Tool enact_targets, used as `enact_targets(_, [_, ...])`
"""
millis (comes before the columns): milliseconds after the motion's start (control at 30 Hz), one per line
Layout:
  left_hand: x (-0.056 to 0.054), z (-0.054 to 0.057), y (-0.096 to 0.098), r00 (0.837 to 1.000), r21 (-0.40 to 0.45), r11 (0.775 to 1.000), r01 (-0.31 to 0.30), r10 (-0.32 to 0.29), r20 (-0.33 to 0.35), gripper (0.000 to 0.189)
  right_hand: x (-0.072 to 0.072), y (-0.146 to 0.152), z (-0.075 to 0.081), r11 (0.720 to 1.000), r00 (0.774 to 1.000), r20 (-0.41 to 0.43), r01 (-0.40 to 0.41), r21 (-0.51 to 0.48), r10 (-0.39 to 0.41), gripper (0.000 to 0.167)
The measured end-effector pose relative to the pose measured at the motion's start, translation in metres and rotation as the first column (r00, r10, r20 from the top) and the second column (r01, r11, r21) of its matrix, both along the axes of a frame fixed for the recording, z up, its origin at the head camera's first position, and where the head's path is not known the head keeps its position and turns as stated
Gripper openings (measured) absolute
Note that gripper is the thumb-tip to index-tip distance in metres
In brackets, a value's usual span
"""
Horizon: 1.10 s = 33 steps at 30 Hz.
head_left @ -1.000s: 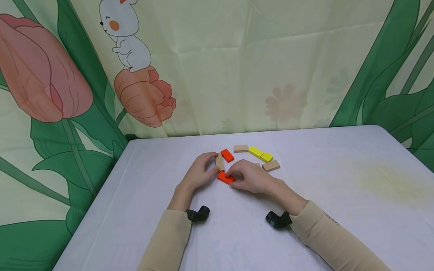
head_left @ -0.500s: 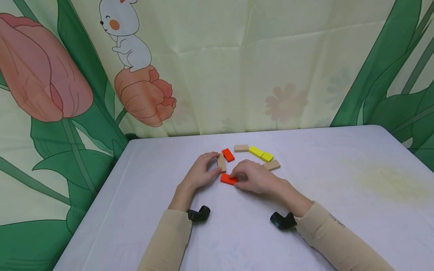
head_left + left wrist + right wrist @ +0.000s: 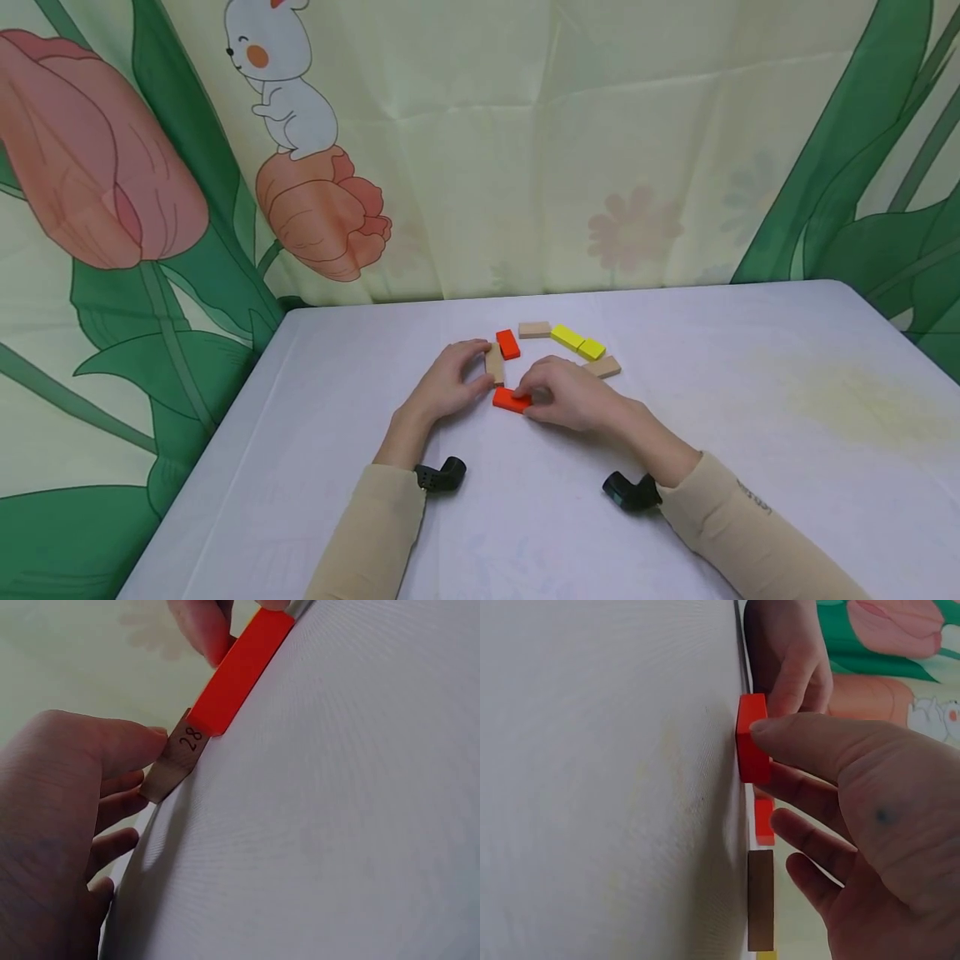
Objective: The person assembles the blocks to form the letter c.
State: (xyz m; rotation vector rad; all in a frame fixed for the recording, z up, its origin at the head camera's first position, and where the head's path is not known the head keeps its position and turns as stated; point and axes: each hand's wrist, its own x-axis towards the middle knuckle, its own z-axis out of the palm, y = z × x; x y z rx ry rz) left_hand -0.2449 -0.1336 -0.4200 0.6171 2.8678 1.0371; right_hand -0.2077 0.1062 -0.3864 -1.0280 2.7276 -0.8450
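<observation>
My left hand holds a plain wooden domino block end to end, thumb at its near end and a finger at its far end. In the left wrist view, the number 28 shows on this wooden block. My right hand pinches a red domino block by its right end. The red one lies on the table, its left end right at the near end of the wooden one. Beyond them, close to the left fingertips, is a second red block.
Further round a loose ring lie a wooden block, two yellow blocks end to end and another wooden block, partly behind the right hand. All are on a white-covered table, with a printed cloth backdrop behind.
The pinched red block has slid slightly right and toward me, turning a little. The wooden block in the left hand has also shifted slightly right, and the right forearm has moved right.
</observation>
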Motion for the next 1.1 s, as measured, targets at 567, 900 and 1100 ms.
enact_targets(567, [0.0014, 0.0013, 0.0017, 1.000, -0.016, 1.000, 0.010, -0.010, 0.002, 0.058, 0.0025, -0.0008, -0.0001, 1.000, 1.000, 0.003, 0.016, -0.003, -0.016, 0.023])
enact_targets(900, [0.0023, -0.0006, 0.0015, 1.000, -0.013, 1.000, 0.024, -0.024, -0.009, 0.056, 0.0029, -0.0001, -0.0032, 1.000, 1.000, -0.015, 0.002, -0.012, -0.002, 0.022])
enact_targets(1100, [0.0028, -0.0004, 0.0021, 1.000, -0.009, 1.000, 0.022, -0.023, -0.007, 0.056, 0.0023, 0.0016, -0.0028, 1.000, 1.000, -0.024, -0.012, -0.019, 0.011, 0.023])
